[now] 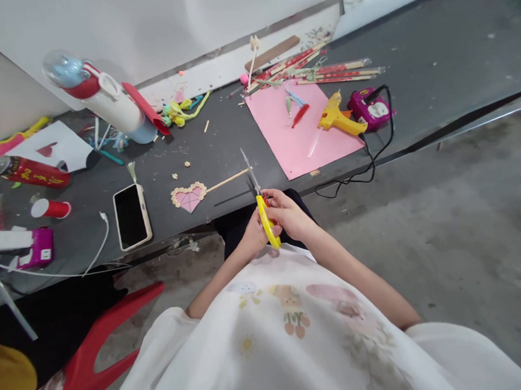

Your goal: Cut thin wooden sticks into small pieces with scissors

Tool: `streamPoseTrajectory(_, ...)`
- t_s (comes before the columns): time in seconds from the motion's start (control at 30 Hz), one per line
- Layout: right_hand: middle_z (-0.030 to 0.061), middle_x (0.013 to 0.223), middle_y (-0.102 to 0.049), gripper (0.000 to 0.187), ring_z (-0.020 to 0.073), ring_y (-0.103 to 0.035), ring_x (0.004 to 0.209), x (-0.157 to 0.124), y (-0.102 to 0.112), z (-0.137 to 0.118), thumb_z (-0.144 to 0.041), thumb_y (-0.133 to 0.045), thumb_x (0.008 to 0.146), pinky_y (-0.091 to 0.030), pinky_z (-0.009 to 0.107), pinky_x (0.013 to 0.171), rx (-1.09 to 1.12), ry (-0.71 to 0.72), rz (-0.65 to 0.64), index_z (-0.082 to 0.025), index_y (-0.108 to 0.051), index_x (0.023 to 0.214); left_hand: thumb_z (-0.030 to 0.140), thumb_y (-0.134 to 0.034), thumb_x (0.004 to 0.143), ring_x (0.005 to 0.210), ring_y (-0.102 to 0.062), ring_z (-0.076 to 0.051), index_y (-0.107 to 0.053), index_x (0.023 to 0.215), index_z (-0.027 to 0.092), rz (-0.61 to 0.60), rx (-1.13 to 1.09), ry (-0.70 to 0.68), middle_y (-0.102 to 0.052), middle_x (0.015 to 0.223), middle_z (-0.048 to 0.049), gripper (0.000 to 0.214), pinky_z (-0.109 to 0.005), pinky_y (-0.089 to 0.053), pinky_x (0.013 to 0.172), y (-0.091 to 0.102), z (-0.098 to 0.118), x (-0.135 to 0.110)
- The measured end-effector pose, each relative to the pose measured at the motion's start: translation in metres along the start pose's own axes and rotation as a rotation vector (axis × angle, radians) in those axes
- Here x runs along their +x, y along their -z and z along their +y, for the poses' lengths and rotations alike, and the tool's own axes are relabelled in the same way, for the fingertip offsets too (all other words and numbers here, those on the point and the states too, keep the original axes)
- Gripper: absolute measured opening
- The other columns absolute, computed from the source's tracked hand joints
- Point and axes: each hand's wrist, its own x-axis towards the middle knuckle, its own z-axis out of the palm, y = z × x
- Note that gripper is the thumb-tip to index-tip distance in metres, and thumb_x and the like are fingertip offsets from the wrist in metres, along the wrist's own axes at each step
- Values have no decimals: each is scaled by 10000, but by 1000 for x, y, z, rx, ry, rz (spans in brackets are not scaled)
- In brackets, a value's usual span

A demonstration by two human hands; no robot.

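In front of my body, at the table's edge, both hands are closed around a pair of scissors [268, 223] with yellow handles. The blades point away from me, over the table. My left hand [255, 234] grips the handle from the left, while my right hand [284, 212] closes on it from the right, near the pivot. Something red shows between the handle and my right fingers; I cannot make out what it is. By the blades ends a thin wooden stick [227, 180], joined to a pink heart [189, 199] with a beige bumpy border.
A phone [132, 217], a red thread spool [50, 208], a drink can [31, 171] and a bottle [113, 104] stand or lie leftward. On the right, pink paper [278, 135] bears a yellow glue gun [339, 116], its cable hanging over the edge. Wrapped sticks [341, 73] lie behind.
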Motion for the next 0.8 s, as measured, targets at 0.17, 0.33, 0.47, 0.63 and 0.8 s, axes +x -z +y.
streamPoseTrajectory(0.17, -44, 799, -577, 480, 115, -575, 649, -4, 5, -9, -199, -651, 593, -478, 257, 590, -25, 40, -1, -217, -483, 1043, 374, -849, 549, 914, -609, -191, -564, 1114, 189, -127, 123, 11, -623, 1065, -96, 660, -340, -500, 818, 7, 18, -4)
streamPoseTrajectory(0.33, -29, 839, -589, 477, 124, -569, 760, -8, 22, -12, -168, -671, 628, -489, 258, 687, -181, 130, 10, -231, -499, 1068, 340, -733, 723, 882, -633, -174, -619, 1078, 170, -50, 425, -96, -663, 1036, -100, 409, -335, -515, 843, 30, 59, -17)
streamPoseTrajectory(0.47, -8, 905, -579, 500, 132, -565, 824, -11, 31, -8, -177, -672, 679, -485, 283, 770, -315, 184, -36, -226, -488, 1142, 283, -582, 837, 884, -617, -153, -641, 1046, 193, 231, 856, -491, -655, 1029, -64, 234, -299, -514, 827, 37, 93, -18)
streamPoseTrajectory(0.63, 10, 943, -551, 503, 137, -553, 854, -17, 29, -7, -183, -633, 745, -479, 291, 813, -406, 241, -134, -227, -460, 1215, 247, -572, 844, 977, -600, -183, -645, 1012, 197, 382, 1220, -732, -661, 999, -58, 189, -342, -480, 902, 34, 105, -5)
streamPoseTrajectory(0.8, 15, 935, -517, 497, 133, -528, 837, -24, 22, -12, -170, -603, 777, -477, 292, 809, -459, 259, -183, -215, -431, 1241, 237, -576, 853, 779, -623, -134, -674, 909, 197, 399, 1175, -717, -687, 838, -16, 120, -269, -495, 763, 35, 99, 0)
